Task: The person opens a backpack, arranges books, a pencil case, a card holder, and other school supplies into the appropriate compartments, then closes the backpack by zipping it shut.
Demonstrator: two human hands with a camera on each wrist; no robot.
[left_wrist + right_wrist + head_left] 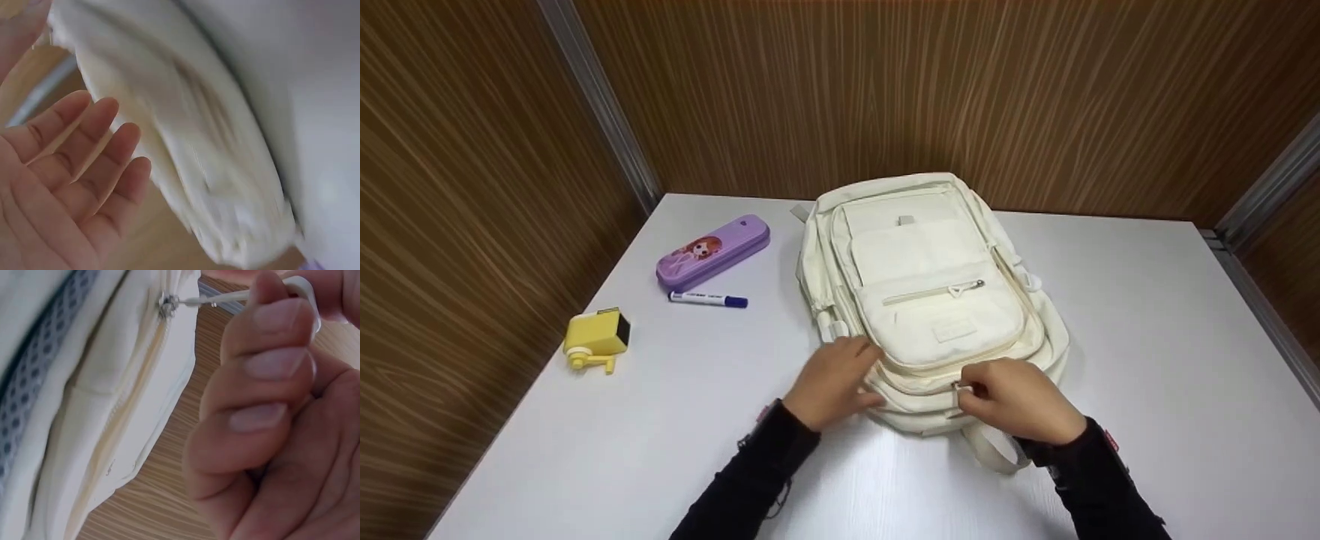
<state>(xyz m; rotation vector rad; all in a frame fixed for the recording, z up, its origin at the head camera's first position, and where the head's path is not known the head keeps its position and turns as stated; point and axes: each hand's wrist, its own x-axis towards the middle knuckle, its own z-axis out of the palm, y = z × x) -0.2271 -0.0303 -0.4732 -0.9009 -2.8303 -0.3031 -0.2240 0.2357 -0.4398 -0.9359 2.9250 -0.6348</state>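
A cream backpack (937,315) lies front side up on the white table, its top end towards the back wall. In the right wrist view, my right hand (264,399) has its fingers curled and pinches a zipper pull (304,292). The pull's cord stretches taut from the metal slider (167,306) on the bag's zipper. In the head view this right hand (1020,397) is at the bag's near right edge. My left hand (836,379) is at the near left edge. Its fingers look relaxed and hold nothing in the left wrist view, beside the bag's fabric (185,129).
A purple pencil case (712,251) with a cartoon figure lies left of the bag. Just in front of it is a white marker (706,299) with a blue cap. A yellow pencil sharpener (597,334) with a crank stands near the left edge. Wood-grain panels (885,97) enclose the table.
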